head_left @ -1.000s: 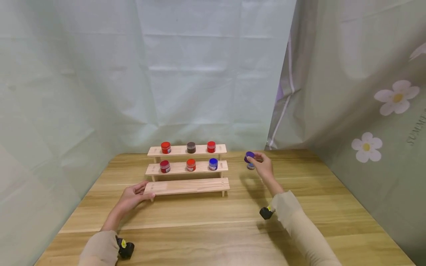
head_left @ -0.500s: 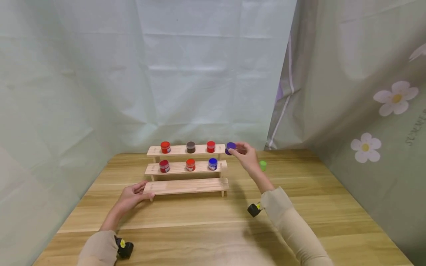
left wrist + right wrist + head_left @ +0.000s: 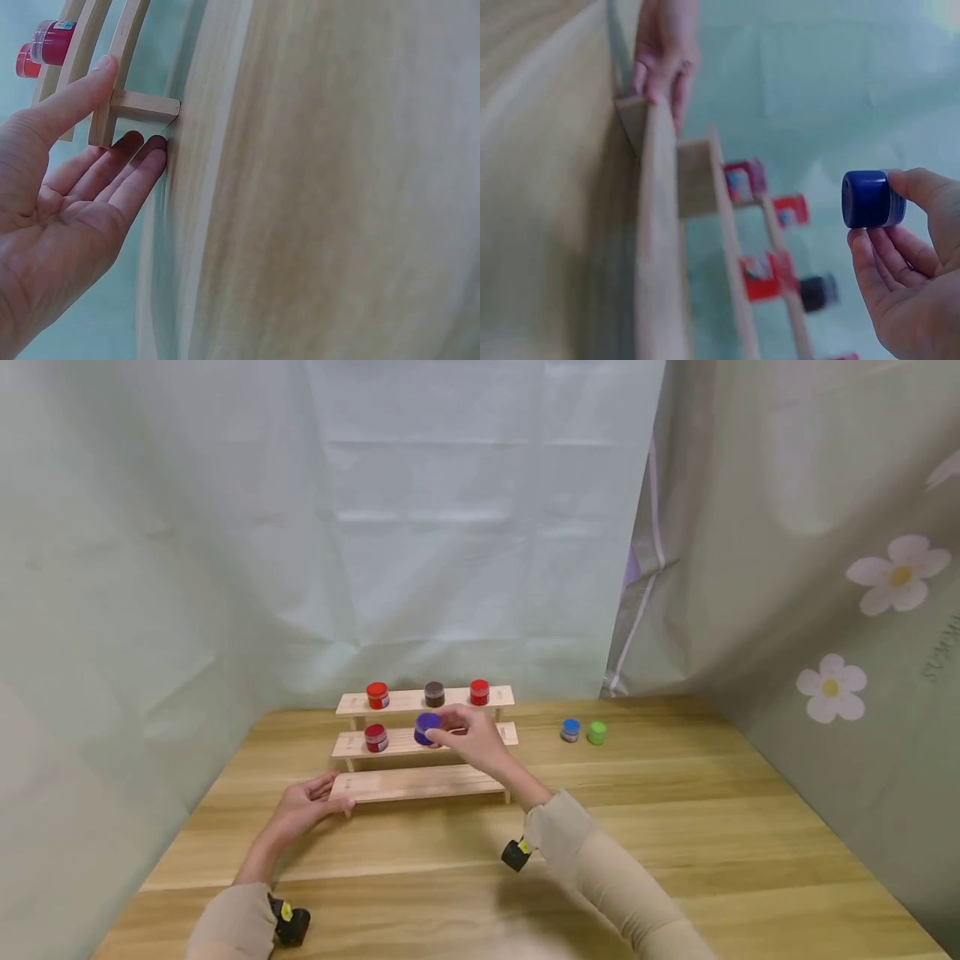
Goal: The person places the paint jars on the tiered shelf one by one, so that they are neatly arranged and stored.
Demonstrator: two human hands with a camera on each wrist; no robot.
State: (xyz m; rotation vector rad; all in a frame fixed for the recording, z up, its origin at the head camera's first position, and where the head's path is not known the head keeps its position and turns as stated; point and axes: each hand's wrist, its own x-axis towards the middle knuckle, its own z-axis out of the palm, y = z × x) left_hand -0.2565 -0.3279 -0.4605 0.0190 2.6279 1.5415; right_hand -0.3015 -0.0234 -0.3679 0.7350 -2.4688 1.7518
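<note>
A three-tier wooden display rack [image 3: 412, 783] stands on the table. My left hand [image 3: 300, 808] holds the left end of its lowest tier, thumb in front and fingers behind; in the left wrist view the thumb lies on the plank's end. My right hand [image 3: 480, 745] pinches a dark blue paint jar [image 3: 866, 199] between thumb and fingers, in the air before the middle tier. On that tier a dark red jar [image 3: 377, 738] sits at the left; the orange-red jar is mostly hidden behind the held one. The top tier carries a red-orange jar [image 3: 377, 696], a dark brown jar [image 3: 434, 694] and a red jar [image 3: 479, 692].
Right of the rack, a blue-lidded jar [image 3: 571, 731] and a bright green jar [image 3: 597, 732] stand on the wooden table [image 3: 420, 893]. Pale cloth [image 3: 465, 527] hangs behind and at the sides. My right forearm crosses over the table's front right part.
My right hand has carried the dark blue jar leftward from the table's right side to the middle tier. The blue-lidded and green jars came into full view. My left hand stays put.
</note>
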